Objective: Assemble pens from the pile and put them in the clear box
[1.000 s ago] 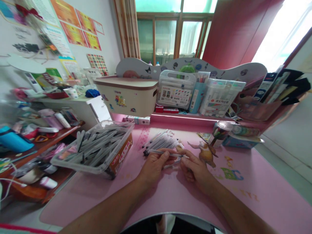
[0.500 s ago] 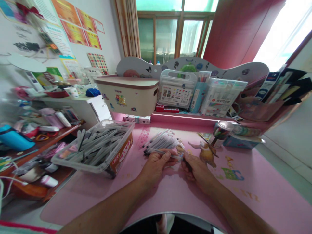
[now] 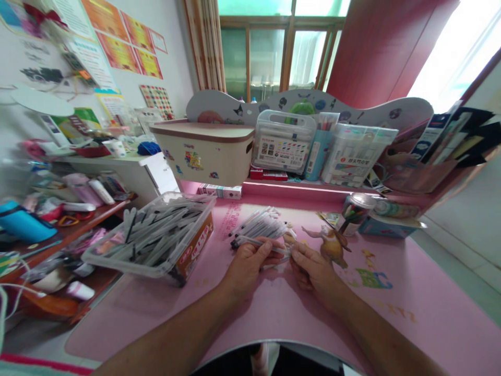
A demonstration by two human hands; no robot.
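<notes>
Near the middle of the pink desk, my left hand (image 3: 253, 261) is closed around a clear-barrelled pen (image 3: 260, 242), thumb on top. The pen's dark end points left and its other end reaches toward my right hand (image 3: 309, 265). My right fingers are pinched at that right end; what exactly lies between them is too small to make out. Just beyond my left hand lies a pile of similar pens (image 3: 264, 222), white and translucent with dark tips. To the left stands a clear plastic bin (image 3: 156, 271) heaped with many more grey, translucent pens.
A lidded cream storage box (image 3: 207, 156) and clear marker cases (image 3: 285, 141) line the raised shelf behind. At the right are a can of pens (image 3: 354, 211) and a blue box (image 3: 385, 227). A cluttered red shelf (image 3: 105, 211) stands left of the desk (image 3: 242, 318).
My right thumb and fingers have shifted slightly at the pen's right end. The left hand keeps its hold, and the pile and bin look the same.
</notes>
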